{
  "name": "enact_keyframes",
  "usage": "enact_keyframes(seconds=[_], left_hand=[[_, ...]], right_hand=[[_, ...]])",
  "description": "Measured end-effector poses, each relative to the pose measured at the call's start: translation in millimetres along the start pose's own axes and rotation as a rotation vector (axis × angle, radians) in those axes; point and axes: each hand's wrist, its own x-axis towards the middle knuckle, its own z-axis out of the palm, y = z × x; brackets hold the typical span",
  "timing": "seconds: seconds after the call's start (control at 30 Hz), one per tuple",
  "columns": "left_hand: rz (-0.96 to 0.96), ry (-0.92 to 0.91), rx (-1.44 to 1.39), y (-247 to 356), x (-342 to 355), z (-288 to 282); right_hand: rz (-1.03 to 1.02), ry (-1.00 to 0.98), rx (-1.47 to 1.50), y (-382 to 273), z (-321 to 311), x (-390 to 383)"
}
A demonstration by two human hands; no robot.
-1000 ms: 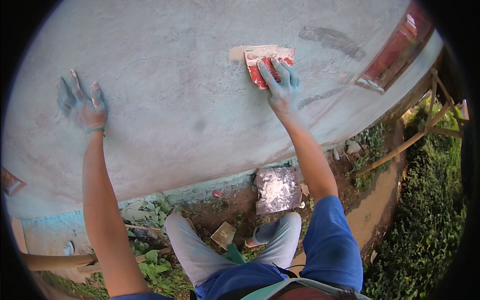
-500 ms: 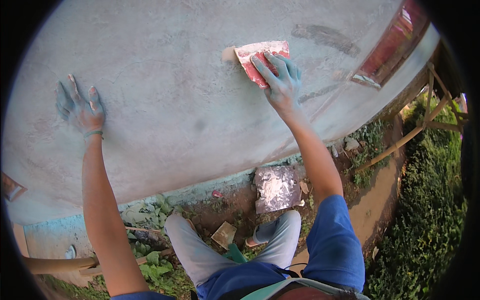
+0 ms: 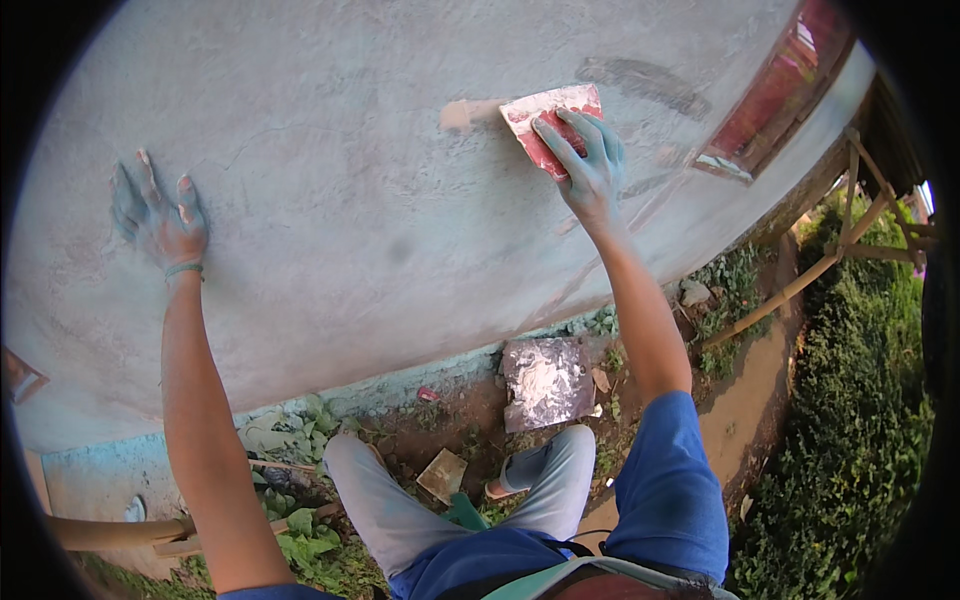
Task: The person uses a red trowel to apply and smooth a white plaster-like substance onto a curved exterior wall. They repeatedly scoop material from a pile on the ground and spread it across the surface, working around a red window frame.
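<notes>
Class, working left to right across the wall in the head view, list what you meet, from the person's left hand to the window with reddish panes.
Left hand → beige patch → red scraper → dark grey smear → window with reddish panes.

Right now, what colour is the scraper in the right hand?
The scraper is red, its upper edge smeared whitish; it shows best in the head view.

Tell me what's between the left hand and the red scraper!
In the head view, between the left hand and red scraper, just wall, with a beige smear beside the scraper.
</notes>
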Motion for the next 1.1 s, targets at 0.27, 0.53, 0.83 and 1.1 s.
enact_keyframes(seconds=[0.27,0.53,0.83,1.1], left_hand=[[-0.014,0.008,-0.039,7,4,-1],[-0.001,0.008,-0.004,-1,-1,-2],[-0.001,0.013,-0.024,4,1,-1],[-0.004,0.007,0.003,-1,3,-2]], right_hand=[[0.063,-0.071,-0.031,-3,17,-39],[0.032,-0.02,0.02,-4,-9,-4],[0.048,-0.066,-0.004,-5,0,-17],[0.109,-0.136,0.099,-41,-20,-20]])
